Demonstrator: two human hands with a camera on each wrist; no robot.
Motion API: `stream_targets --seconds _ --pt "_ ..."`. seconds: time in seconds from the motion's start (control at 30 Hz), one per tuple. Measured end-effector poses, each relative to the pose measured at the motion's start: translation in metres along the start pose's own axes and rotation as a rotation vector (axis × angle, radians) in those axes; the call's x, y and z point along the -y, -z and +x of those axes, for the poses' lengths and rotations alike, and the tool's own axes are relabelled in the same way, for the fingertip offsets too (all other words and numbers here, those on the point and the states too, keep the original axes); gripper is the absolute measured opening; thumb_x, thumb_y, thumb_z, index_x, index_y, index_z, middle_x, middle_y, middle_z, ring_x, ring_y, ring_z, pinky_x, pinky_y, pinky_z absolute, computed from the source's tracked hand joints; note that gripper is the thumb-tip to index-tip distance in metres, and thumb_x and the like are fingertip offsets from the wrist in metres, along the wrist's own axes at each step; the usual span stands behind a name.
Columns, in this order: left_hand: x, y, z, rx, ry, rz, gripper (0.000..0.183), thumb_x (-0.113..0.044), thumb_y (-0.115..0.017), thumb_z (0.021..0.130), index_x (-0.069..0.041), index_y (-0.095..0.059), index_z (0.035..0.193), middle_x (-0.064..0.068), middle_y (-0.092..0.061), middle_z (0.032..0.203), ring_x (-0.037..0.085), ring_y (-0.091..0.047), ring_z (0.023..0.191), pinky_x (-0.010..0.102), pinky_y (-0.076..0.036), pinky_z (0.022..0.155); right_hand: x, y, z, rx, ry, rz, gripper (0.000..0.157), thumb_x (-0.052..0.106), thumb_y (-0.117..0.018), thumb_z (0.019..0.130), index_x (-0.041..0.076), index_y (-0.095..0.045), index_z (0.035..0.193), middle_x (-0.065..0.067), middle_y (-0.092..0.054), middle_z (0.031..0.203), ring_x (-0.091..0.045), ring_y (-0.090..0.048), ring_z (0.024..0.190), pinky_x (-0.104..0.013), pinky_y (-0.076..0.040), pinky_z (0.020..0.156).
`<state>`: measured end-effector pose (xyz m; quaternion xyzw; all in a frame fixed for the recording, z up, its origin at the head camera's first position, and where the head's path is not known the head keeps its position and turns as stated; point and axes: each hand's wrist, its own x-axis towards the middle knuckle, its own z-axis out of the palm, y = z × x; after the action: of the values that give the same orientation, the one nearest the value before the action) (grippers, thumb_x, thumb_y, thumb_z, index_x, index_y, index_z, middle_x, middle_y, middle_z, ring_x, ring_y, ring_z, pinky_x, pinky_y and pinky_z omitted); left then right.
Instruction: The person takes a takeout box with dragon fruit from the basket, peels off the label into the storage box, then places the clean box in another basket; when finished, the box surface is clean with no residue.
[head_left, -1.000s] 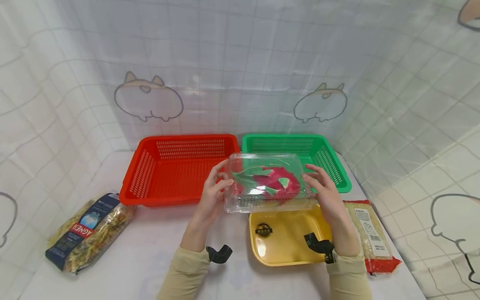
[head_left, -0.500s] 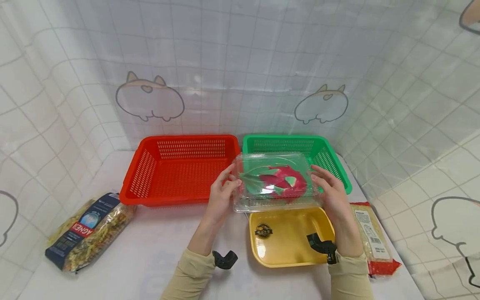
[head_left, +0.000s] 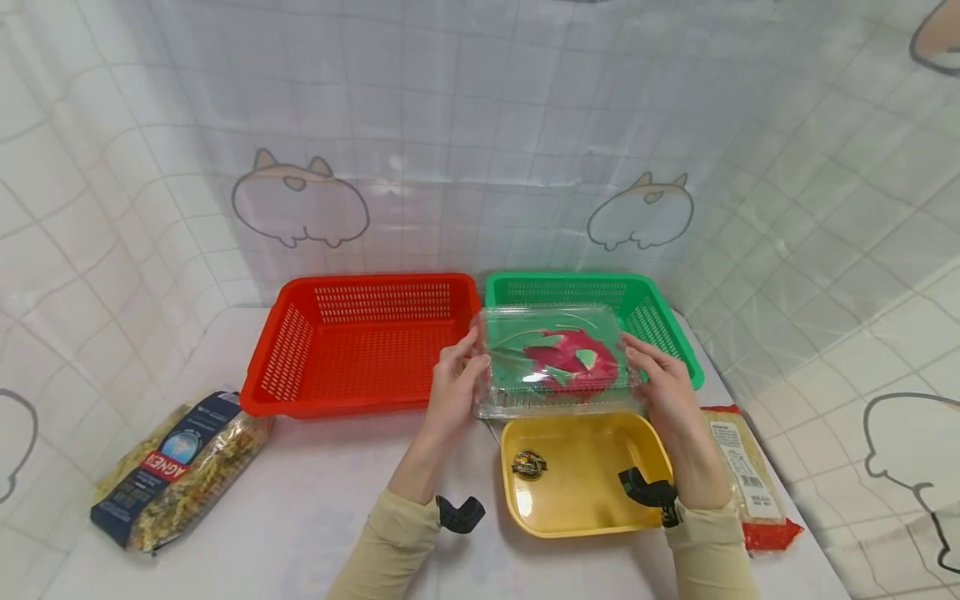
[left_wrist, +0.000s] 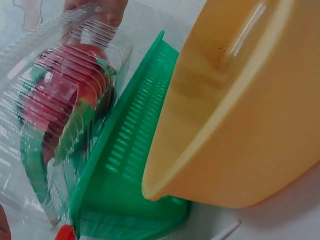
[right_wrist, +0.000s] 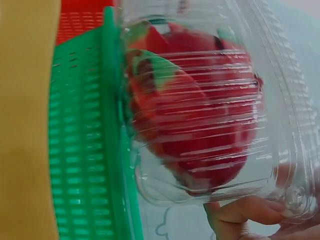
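A clear plastic clamshell box (head_left: 498,402) with a red dragon fruit (head_left: 585,367) inside is held between both hands, over the front part of the green basket (head_left: 678,346). My left hand (head_left: 452,385) grips the box's left end, thumb on the near side. At the opposite end, my right hand (head_left: 666,390) holds it with fingers and thumb. The left wrist view shows the ribbed box (left_wrist: 95,30) close beside the green basket's rim (left_wrist: 82,190). Through the plastic in the right wrist view, the dragon fruit (right_wrist: 200,110) lies on its side.
A red basket (head_left: 367,350) stands left of the green one. In front is a yellow basin (head_left: 577,492) with a dark sticker. A bag of pasta (head_left: 180,471) lies at the left, and a red-edged clear packet (head_left: 750,475) at the right, partly behind the right arm.
Both hands have shifted the box rightward, mostly in the first half second, then slightly more. The left hand moved furthest. Baskets, basin and bags stay where they were.
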<state>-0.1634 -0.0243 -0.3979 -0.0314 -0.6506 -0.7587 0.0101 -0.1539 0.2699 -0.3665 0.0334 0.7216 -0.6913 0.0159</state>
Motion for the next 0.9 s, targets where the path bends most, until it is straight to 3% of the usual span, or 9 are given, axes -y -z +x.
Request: stream_targets --seconds 0.1,0.17,0.33,0.4,0.6,0.9 --pt "-0.001 -0.002 0.005 0.0 -0.001 -0.038 0.053 -0.014 -0.057 0.099 -0.015 -0.045 0.151 0.004 -0.04 0.094 0.01 -0.037 0.057 0.017 -0.033 0.051 0.0 0.0 0.001 -0.007 -0.012 -0.019 0.061 0.041 -0.056 0.101 0.007 -0.044 0.151 -0.005 -0.047 0.151 -0.01 -0.045 0.087 -0.019 -0.039 0.059" --pt "-0.001 -0.004 0.009 0.003 0.0 -0.059 0.053 -0.013 -0.056 0.099 -0.014 -0.045 0.151 0.002 -0.04 0.092 0.009 -0.034 0.054 0.018 -0.03 0.049 0.001 0.0 0.002 -0.01 -0.012 -0.055 0.062 0.043 -0.054 0.102 0.008 -0.043 0.151 -0.007 -0.045 0.153 -0.01 -0.045 0.093 -0.019 -0.041 0.061" --pt "-0.005 -0.009 0.018 -0.038 -0.003 -0.03 0.05 -0.018 -0.056 0.099 -0.014 -0.049 0.148 0.003 -0.042 0.105 0.012 -0.037 0.063 0.019 -0.03 0.051 0.005 0.002 0.008 0.026 0.002 -0.12 0.061 0.042 -0.048 0.105 0.007 -0.038 0.154 -0.016 -0.041 0.154 -0.009 -0.04 0.066 -0.022 -0.037 0.058" --pt "-0.007 -0.012 0.021 -0.059 -0.004 0.006 0.05 -0.022 -0.057 0.099 -0.013 -0.05 0.148 0.006 -0.044 0.109 0.014 -0.041 0.074 0.02 -0.034 0.057 0.008 0.002 0.01 0.051 0.0 -0.135 0.059 0.04 -0.045 0.106 0.007 -0.035 0.155 -0.019 -0.039 0.155 -0.011 -0.033 0.059 -0.023 -0.035 0.058" --pt "-0.009 -0.021 0.031 -0.053 0.061 0.071 0.051 -0.035 -0.056 0.101 -0.013 -0.047 0.146 0.006 -0.042 0.117 0.021 -0.043 0.106 0.033 -0.04 0.084 0.017 0.005 0.012 0.074 -0.012 -0.224 0.056 0.033 -0.035 0.109 0.007 -0.025 0.158 -0.023 -0.031 0.159 -0.012 -0.034 0.067 -0.025 -0.038 0.061" --pt "-0.017 -0.023 0.05 -0.001 0.168 0.087 0.041 -0.024 -0.048 0.103 -0.01 -0.04 0.141 0.014 -0.032 0.147 0.034 -0.035 0.134 0.052 -0.032 0.112 0.029 0.006 0.022 0.092 -0.03 -0.313 0.053 0.019 -0.032 0.11 0.002 -0.02 0.158 -0.031 -0.029 0.154 -0.012 -0.037 0.056 -0.027 -0.041 0.057"
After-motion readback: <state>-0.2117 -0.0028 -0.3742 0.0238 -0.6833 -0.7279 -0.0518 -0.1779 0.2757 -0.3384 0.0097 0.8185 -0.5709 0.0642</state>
